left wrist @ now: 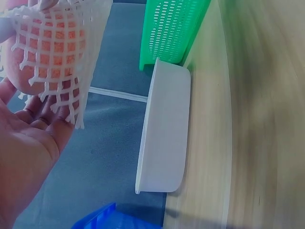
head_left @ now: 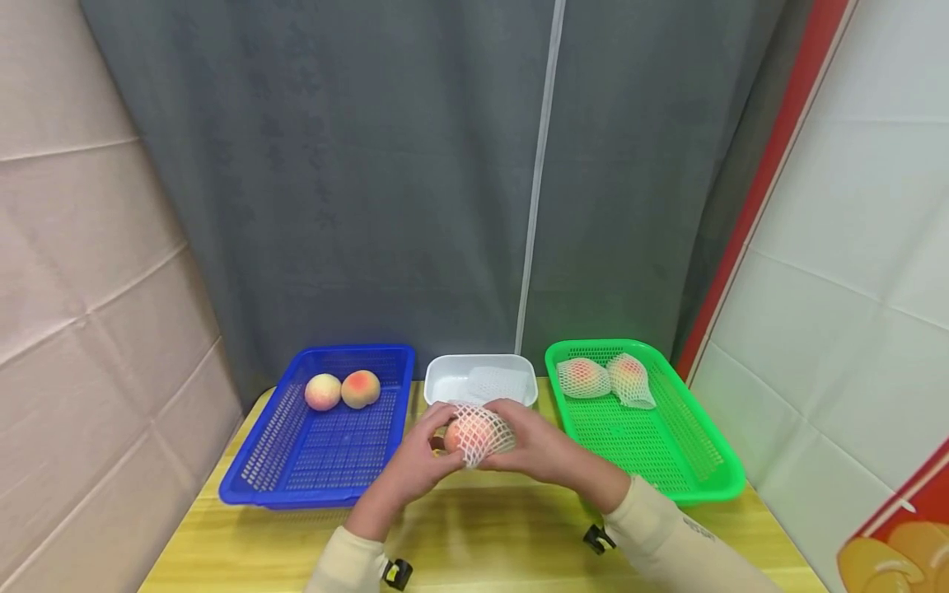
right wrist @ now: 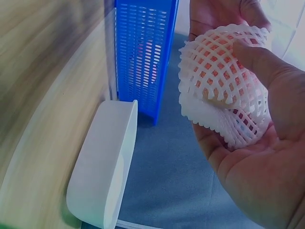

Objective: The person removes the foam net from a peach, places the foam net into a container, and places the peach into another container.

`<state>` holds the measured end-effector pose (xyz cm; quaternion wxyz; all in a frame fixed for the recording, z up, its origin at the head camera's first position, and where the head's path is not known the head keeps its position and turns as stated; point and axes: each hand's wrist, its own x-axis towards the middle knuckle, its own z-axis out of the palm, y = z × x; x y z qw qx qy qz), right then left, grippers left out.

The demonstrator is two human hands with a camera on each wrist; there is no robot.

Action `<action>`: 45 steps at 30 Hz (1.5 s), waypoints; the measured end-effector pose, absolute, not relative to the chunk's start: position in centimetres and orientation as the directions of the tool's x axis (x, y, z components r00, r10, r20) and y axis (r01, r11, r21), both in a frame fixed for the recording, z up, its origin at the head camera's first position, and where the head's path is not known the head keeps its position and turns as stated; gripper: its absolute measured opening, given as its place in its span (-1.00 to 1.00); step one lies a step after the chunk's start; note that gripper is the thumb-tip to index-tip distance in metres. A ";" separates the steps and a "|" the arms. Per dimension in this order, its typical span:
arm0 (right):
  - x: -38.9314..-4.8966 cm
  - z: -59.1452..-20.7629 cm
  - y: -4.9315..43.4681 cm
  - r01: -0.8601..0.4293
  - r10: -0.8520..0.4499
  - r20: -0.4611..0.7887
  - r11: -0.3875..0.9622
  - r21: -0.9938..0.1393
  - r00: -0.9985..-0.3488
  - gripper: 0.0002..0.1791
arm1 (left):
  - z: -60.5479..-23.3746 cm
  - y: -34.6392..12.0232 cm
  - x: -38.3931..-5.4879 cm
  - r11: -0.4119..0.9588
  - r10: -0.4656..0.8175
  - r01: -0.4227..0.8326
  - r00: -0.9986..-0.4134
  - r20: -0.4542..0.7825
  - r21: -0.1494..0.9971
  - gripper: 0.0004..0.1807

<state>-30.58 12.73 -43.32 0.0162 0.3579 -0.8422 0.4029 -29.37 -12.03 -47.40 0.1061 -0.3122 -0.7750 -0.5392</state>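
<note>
Between both hands, above the table's middle, is a peach (head_left: pixel 454 436) partly covered by a white foam net sleeve (head_left: pixel 485 432). My left hand (head_left: pixel 415 463) grips the peach from the left, with its bare end toward that palm. From the right, my right hand (head_left: pixel 544 449) holds the net around the fruit, its thumb pressed on the mesh in the right wrist view. The net's edge (right wrist: pixel 209 117) is folded and loose there. In the left wrist view, mesh hangs over the peach (left wrist: pixel 28 71) above the left palm.
A blue basket (head_left: pixel 319 494) on the left holds two bare peaches (head_left: pixel 361 389). Behind the hands stands a white tray (head_left: pixel 445 366) with foam nets (head_left: pixel 495 384) inside. The green basket (head_left: pixel 712 436) on the right holds two netted peaches (head_left: pixel 584 378). A grey curtain hangs behind the wooden table (head_left: pixel 482 543).
</note>
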 end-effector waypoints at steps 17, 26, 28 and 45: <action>-30.7 -42.6 14.0 -0.600 -0.567 0.307 0.451 -0.660 -0.764 -0.71 | -47.3 -12.8 -29.6 0.242 0.373 0.583 -0.794 0.480 0.776 -0.38; -31.0 -42.7 14.1 -0.606 -0.572 0.296 0.481 -0.634 -0.765 -0.85 | -46.9 -12.8 -29.3 0.250 0.364 0.537 -0.823 0.436 0.806 -0.39; -31.1 -42.7 14.1 -0.599 -0.571 0.285 0.491 -0.633 -0.770 -0.86 | -46.9 -12.7 -29.3 0.250 0.361 0.529 -0.828 0.429 0.811 -0.41; -35.7 -43.3 14.8 -0.616 -0.555 0.289 0.603 -0.506 -0.780 -0.79 | -46.5 -12.7 -28.9 0.290 0.319 0.469 -0.869 0.378 0.834 -0.41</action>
